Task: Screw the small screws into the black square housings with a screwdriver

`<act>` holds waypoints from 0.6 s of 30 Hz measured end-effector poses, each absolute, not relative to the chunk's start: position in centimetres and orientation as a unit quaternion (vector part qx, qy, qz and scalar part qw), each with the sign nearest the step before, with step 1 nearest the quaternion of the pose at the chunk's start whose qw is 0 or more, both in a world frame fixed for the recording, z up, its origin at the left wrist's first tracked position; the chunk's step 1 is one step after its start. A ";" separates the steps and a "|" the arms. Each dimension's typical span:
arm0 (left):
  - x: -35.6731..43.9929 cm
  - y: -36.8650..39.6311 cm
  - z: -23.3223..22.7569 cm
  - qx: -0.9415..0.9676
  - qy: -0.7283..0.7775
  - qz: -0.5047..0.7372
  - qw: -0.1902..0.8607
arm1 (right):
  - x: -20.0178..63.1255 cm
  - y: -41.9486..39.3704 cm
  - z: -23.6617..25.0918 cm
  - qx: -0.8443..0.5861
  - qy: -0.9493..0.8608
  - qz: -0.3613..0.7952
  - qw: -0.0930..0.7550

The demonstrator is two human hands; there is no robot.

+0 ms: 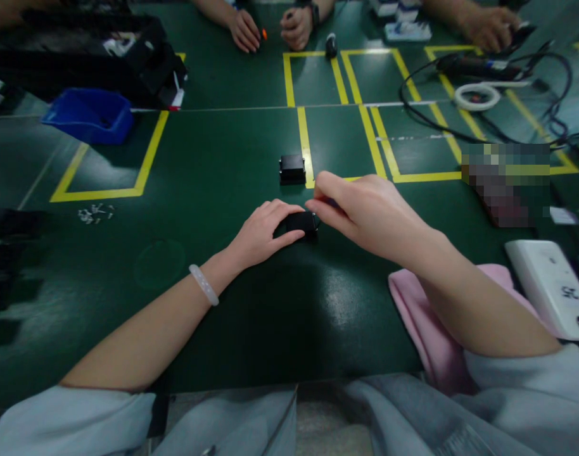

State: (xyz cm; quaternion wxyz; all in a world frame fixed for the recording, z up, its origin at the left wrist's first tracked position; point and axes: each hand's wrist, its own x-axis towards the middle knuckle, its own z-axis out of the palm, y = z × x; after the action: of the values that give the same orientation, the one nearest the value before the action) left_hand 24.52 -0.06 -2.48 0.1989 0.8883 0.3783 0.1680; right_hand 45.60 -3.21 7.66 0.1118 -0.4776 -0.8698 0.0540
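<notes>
A small black rectangular block [301, 221] with metal bits at its right end lies on the green table in front of me. My left hand [268, 231] is closed round its left side, thumb at the near edge and fingers at the far edge. At the block's right end is my right hand [360, 209], thumb and forefinger pinched together. Whatever sits in that pinch is hidden or too small to name. Just beyond the hands stands a second black block [292, 169] with small metal pieces at its sides.
Small metal screws [95, 213] lie loose at the left, near a blue bin [90, 116] and a large black tray. On the right are a pink cloth [413, 304], a white device with a display [550, 288] and coiled black cable [406, 95]. Other people's hands rest across the table.
</notes>
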 end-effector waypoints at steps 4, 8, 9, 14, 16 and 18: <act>24.5 -0.1 -2.4 0.887 0.381 0.167 0.201 | 45.7 -3.2 7.7 -0.480 -0.870 0.039 0.100; 24.5 -0.2 -2.1 0.887 0.374 0.172 0.211 | 46.0 -3.1 7.9 -0.476 -0.872 0.060 0.100; 24.5 -0.2 -2.1 0.887 0.373 0.173 0.212 | 46.1 -3.1 7.9 -0.474 -0.872 0.063 0.103; 24.5 -0.2 -2.1 0.886 0.373 0.172 0.213 | 46.2 -3.2 8.1 -0.468 -0.875 0.067 0.107; 24.5 -0.2 -2.1 0.887 0.373 0.173 0.211 | 46.0 -3.3 8.1 -0.472 -0.874 0.060 0.102; 24.5 -0.3 -2.1 0.887 0.374 0.174 0.208 | 45.9 -3.3 7.9 -0.477 -0.872 0.055 0.099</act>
State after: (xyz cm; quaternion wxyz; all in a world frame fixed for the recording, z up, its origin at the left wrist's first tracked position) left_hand 24.49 -0.29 -2.09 0.2080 0.8869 0.3739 0.1742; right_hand 45.85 -3.33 7.94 0.0988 -0.4766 -0.8718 0.0549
